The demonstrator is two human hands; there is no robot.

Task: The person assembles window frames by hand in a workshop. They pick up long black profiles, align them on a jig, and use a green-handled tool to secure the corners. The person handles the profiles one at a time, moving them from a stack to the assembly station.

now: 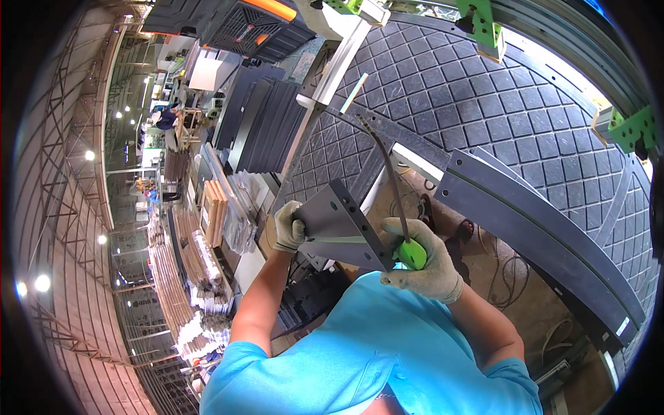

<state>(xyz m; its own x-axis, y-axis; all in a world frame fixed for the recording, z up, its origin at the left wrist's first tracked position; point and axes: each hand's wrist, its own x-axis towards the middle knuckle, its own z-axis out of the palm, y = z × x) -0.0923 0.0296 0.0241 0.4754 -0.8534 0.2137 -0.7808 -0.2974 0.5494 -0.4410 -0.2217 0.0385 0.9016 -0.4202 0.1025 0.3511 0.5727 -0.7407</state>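
Note:
My left hand, in a light work glove, grips the left edge of a dark grey metal bracket with several holes along one side. My right hand, also gloved, is closed on the bright green handle of a long thin tool whose dark shaft rises from the handle toward a curved dark grey frame rail. The bracket sits between both hands, just in front of my blue shirt.
A large dark panel with a diamond grid pattern fills the upper right, edged by green clamps. Aluminium profiles stand behind. Stacked dark sheets and bundles of metal parts lie to the left. Cables trail on the floor.

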